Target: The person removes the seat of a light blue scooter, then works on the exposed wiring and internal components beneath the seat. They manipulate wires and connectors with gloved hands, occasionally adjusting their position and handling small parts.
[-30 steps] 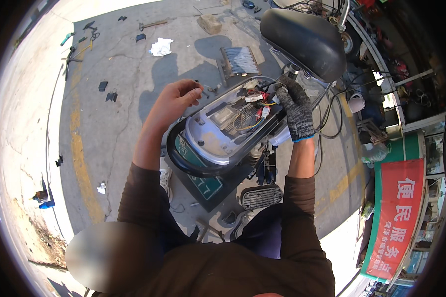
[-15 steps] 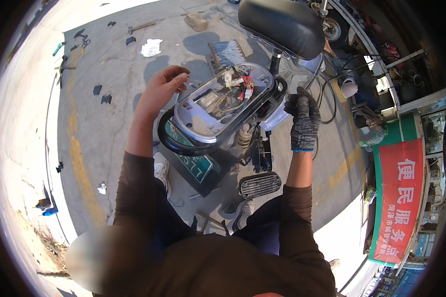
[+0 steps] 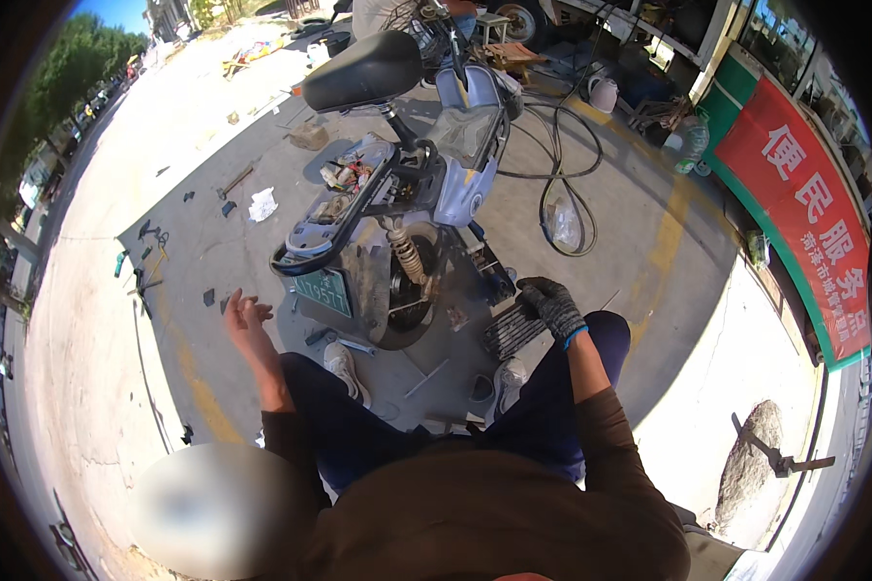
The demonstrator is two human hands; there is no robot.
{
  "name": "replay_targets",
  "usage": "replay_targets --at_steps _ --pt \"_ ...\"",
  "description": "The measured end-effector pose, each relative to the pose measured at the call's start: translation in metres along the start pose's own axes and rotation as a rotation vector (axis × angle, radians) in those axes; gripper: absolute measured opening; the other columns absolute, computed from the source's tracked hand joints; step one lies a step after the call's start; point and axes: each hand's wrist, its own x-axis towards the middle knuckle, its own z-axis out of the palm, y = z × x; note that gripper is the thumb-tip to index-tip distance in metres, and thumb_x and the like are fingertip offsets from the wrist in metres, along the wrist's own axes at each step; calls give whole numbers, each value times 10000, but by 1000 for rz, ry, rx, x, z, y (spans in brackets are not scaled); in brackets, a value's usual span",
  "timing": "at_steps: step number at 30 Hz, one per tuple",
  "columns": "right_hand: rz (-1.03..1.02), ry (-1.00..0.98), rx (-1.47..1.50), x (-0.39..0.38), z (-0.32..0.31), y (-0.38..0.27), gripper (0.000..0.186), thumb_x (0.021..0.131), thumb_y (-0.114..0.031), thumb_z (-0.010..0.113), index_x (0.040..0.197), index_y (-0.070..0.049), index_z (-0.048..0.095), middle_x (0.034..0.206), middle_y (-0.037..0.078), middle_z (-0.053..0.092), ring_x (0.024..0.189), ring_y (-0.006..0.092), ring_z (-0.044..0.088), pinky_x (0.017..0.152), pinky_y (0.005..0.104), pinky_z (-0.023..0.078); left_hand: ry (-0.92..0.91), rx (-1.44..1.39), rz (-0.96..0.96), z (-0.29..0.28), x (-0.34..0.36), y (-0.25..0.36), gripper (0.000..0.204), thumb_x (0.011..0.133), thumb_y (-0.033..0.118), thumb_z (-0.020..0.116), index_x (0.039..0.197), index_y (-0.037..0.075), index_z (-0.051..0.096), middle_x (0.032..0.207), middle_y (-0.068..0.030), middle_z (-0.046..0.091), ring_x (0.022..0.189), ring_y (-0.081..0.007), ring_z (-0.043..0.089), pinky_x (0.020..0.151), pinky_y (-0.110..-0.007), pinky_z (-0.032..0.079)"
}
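A silver-grey scooter (image 3: 455,198) stands before me, its black saddle (image 3: 363,70) up on a post. Coloured wires (image 3: 351,172) lie bunched in its open rear tray (image 3: 310,235), above a green number plate (image 3: 322,292). The coil spring shock absorber (image 3: 408,257) shows beside the rear wheel. My bare left hand (image 3: 249,324) hangs in the air left of the plate, fingers loosely apart, with nothing in it. On my right hand (image 3: 554,308) is a grey knitted glove; its fingers are curled together over a black slatted piece (image 3: 512,331). Whatever they may hold is hidden.
Between my shoes lies a thin metal rod (image 3: 426,379), near a wrench (image 3: 357,347). A hammer (image 3: 234,181), white paper (image 3: 263,204) and several hand tools lie at left. Looped black hose (image 3: 557,174) crosses the ground at right, near a red-and-green banner (image 3: 794,194).
The view has tilted up, showing more of the scooter and street. My left hand has come away from beside the rear tray; my gloved right hand has moved nearer, over the slatted piece.
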Motion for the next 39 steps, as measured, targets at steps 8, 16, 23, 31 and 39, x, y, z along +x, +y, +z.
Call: replay_targets --at_steps 8,16,23,31,39 --pt "-104 -335 -97 30 22 -9 268 902 -227 593 1092 -41 622 801 44 639 703 135 618 613 290 503 -1130 -573 -863 -47 -108 23 643 868 386 611 1305 -42 412 1215 -243 532 1055 -345 580 811 -401 506" --pt "-642 -592 -1142 89 32 38 231 782 -196 580 955 -66 661 907 205 656 808 385 641 699 464 510 -970 -675 -1498 -37 -81 0 646 908 379 560 1425 83 310 1429 -208 349 1274 -393 397 957 -547 411" --pt "-181 -1067 -1149 27 33 41 194 860 -201 514 951 -89 644 866 116 641 800 296 654 662 439 501 -821 -929 -1994 0 -65 -15 641 923 305 547 1426 42 248 1411 -240 336 1310 -390 332 1041 -529 310" --pt "-27 -911 -1058 100 67 43 143 787 -155 573 903 -83 616 830 98 618 802 281 635 670 418 484 -425 -804 -2532 -12 -29 -35 355 859 238 644 1111 9 546 1163 -124 546 1137 -269 485 1015 -412 341" --pt "44 -880 -985 89 92 48 121 762 -145 591 869 -96 618 780 100 631 768 296 648 636 430 487 -8 -548 -2874 -9 4 -37 659 828 308 656 1313 -46 384 1304 -203 484 1240 -249 437 1072 -315 284"
